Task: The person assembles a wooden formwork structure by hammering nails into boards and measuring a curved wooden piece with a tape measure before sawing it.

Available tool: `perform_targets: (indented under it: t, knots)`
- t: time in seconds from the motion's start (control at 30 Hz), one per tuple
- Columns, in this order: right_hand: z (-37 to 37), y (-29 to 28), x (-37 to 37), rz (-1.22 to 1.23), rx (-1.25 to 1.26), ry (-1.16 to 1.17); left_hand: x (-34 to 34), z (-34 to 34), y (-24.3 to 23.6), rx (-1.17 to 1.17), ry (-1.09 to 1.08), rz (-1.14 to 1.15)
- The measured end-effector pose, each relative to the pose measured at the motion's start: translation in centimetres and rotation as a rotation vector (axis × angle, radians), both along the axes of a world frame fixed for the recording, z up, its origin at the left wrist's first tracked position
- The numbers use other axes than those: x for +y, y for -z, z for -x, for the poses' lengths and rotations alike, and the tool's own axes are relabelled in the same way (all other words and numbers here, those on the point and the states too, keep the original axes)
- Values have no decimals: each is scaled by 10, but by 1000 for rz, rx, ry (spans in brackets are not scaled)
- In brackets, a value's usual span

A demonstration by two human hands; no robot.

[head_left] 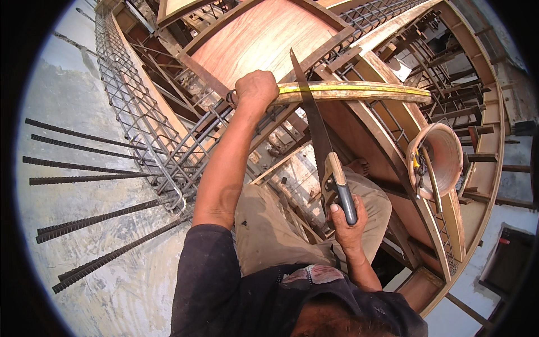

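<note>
A wooden batten [393, 98] is gripped near its left end by my left hand [256, 92], fingers closed around it. Along the top of the batten runs a yellow tape measure strip [353, 87]. My right hand [349, 223] is wrapped round the black and wooden handle of a hand saw [318, 126]. The saw's dark blade points up and away, passing in front of the batten just right of my left hand. Whether the teeth touch the wood, I cannot tell.
Steel rebar cages [126, 95] run along the left and far side, with loose bar ends [84, 178] jutting over concrete. A plywood panel [252, 42] lies ahead. At right, a round bucket [449, 151] holding tools stands on the timber formwork [368, 135]. Gaps open between the beams below.
</note>
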State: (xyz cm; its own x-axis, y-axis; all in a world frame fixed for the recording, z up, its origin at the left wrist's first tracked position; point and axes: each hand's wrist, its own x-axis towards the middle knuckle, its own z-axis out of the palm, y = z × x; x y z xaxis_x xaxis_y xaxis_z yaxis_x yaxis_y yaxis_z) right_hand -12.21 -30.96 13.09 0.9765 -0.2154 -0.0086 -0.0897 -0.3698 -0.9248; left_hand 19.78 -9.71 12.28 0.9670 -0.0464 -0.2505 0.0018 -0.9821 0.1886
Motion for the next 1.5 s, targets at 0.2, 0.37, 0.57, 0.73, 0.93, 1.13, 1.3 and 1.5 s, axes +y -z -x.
perform_targets:
  t: [0.2,0.37,0.57,0.73,0.93,1.13,1.3,1.5]
  knots:
    - [-1,-3,1,115,24,-14,-1,6,0,-33,54,-2]
    - [-12,-32,10,73,61,-19,-1,37,15,-133,148,-34]
    - [-27,-68,22,45,149,43,11,61,33,-148,271,-277]
    - [-10,-29,27,188,26,15,5,60,58,-204,223,-157]
    - [-29,-2,32,79,-1,44,5,64,61,-171,188,-117]
    - [-109,22,44,-131,-37,72,3,62,56,-175,167,-166]
    - [-108,-2,27,-230,-298,128,4,55,59,-155,149,-23]
    - [-50,-54,-8,-421,-509,166,27,76,29,-284,185,356]
